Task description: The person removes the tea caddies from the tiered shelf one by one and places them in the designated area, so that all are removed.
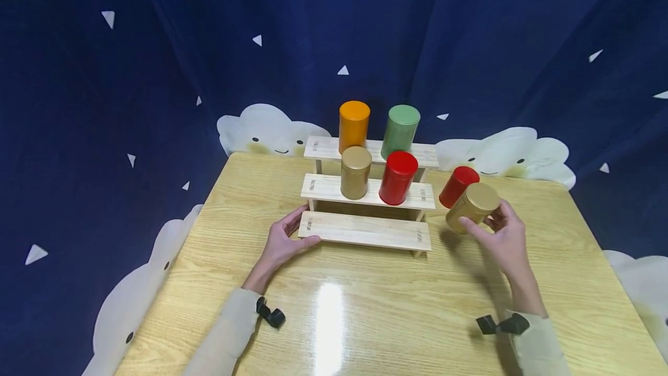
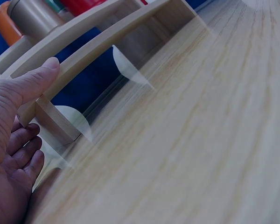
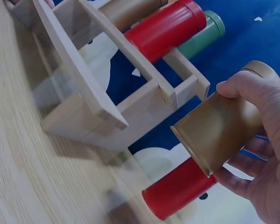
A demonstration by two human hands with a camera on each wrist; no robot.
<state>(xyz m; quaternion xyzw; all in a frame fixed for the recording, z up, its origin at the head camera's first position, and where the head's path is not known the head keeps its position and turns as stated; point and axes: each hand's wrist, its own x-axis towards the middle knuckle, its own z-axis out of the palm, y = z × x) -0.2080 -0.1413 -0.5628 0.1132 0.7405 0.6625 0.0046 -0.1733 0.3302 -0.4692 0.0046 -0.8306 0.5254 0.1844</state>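
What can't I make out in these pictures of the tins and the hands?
- Inside of the held gold tin: head view, hidden by its lid and wall.
- Lower front of the green tin: head view, covered by the racked red tin.
- One end of the loose red tin: right wrist view, behind the held gold tin.
- Most of the left hand: right wrist view, cut off by the top edge.
- Dark marks on the lowest step: head view, too small to read.
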